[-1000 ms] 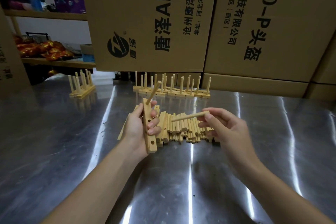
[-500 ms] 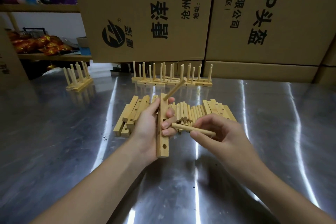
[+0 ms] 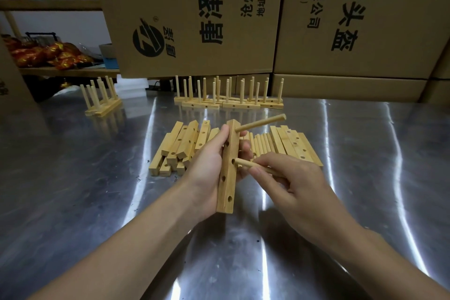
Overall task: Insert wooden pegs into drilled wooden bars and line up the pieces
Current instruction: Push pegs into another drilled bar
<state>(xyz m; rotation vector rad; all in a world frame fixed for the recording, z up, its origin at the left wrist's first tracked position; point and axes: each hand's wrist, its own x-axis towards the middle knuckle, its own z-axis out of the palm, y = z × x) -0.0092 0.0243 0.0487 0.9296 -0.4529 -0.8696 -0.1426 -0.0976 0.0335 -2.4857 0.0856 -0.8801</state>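
Note:
My left hand (image 3: 207, 168) grips a drilled wooden bar (image 3: 229, 178), held almost upright over the steel table. One peg (image 3: 261, 123) sticks out of the bar's top hole, pointing right. My right hand (image 3: 289, 185) pinches a second peg (image 3: 243, 163) whose tip sits at a hole near the middle of the bar. Two lower holes in the bar are empty. Behind my hands lie a heap of loose drilled bars (image 3: 181, 146) and a pile of loose pegs (image 3: 264, 145).
Finished bars with upright pegs stand in a row (image 3: 229, 100) at the back and in a smaller group (image 3: 102, 102) at the far left. Large cardboard boxes (image 3: 267, 19) wall off the back of the steel table (image 3: 73, 178). Shelves with bags stand at left.
My right hand brought the second peg leftward until its tip met the bar's hole. My left hand kept hold of the bar. The camera tilted lower and closer.

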